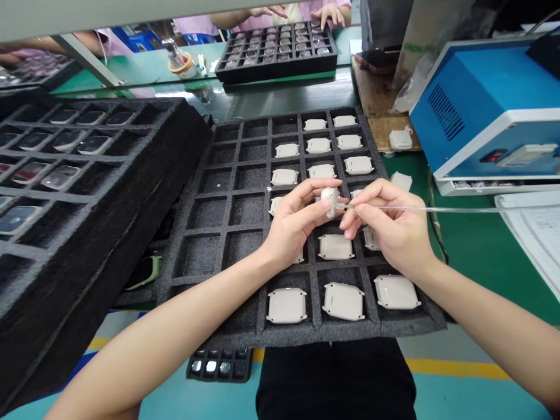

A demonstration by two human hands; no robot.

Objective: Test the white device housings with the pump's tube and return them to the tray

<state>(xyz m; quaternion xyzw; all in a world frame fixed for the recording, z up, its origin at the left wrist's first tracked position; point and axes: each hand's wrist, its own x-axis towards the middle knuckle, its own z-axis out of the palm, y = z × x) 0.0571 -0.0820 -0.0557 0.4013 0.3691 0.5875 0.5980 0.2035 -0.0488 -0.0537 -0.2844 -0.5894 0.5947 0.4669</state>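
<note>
Watch case [329, 198], pale and turned edge-on, is up in the air over a dark foam tray [289, 338], pinched between the fingertips of the left hand [292, 220]. The right hand [391, 224] has its thumb and fingers closed on a thin clear tube [464, 209], which stretches from the case toward three o'clock; whether its tip touches the case, I cannot tell.

Below the hands, more pale cases [286, 305] lie in the tray's pockets, from one o'clock round to seven. At nine o'clock from the held case rises a thick foam stack [144, 181] with dark glass faces [20, 220] in its pockets. An olive strap piece [153, 273] shows between eight and nine.

At two o'clock, one white case [400, 139] sits on a wooden board [376, 96] beside a blue machine [485, 93]. Papers [536, 227] lie near three. At eleven is another filled tray [275, 73], with a co-worker's hand [329, 14] at its far edge.
</note>
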